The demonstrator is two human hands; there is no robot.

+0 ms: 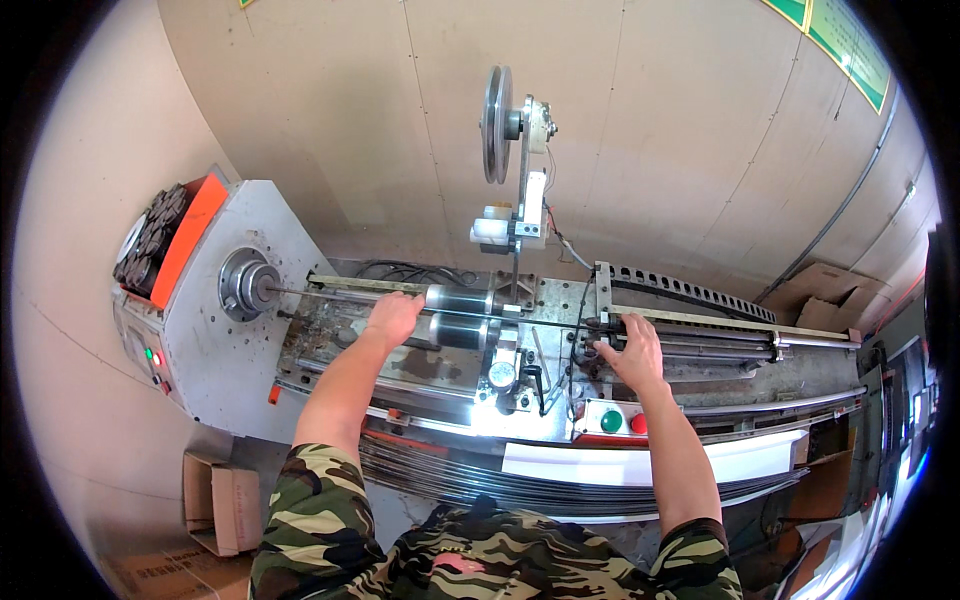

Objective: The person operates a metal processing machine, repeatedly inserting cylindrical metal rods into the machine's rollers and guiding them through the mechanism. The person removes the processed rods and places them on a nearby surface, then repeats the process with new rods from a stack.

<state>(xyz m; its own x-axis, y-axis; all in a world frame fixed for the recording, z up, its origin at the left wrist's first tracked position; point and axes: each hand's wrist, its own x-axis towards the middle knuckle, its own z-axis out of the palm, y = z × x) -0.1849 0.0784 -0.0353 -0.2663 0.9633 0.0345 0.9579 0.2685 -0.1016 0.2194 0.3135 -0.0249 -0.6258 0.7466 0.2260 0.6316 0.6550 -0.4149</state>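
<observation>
A long thin metal rod (520, 319) spans the machine bed, from the round chuck (250, 284) at the left to a dark metal clamp block (594, 337) right of centre. My left hand (394, 318) is closed round the rod, just left of two silver cylinders (460, 315); its fingertips are partly hidden. At the clamp block is my right hand (636, 352), with thumb and forefinger spread apart in a C shape. Its other fingers are partly hidden, and it touches or nearly touches the block.
A grey headstock (225, 340) with orange trim stands at left. Behind the bed rises a post carrying a reel (497, 125). A button box (612, 420) with green and red buttons sits at the front. Several rods (440, 478) lie below the bed, near a cardboard box (222, 505).
</observation>
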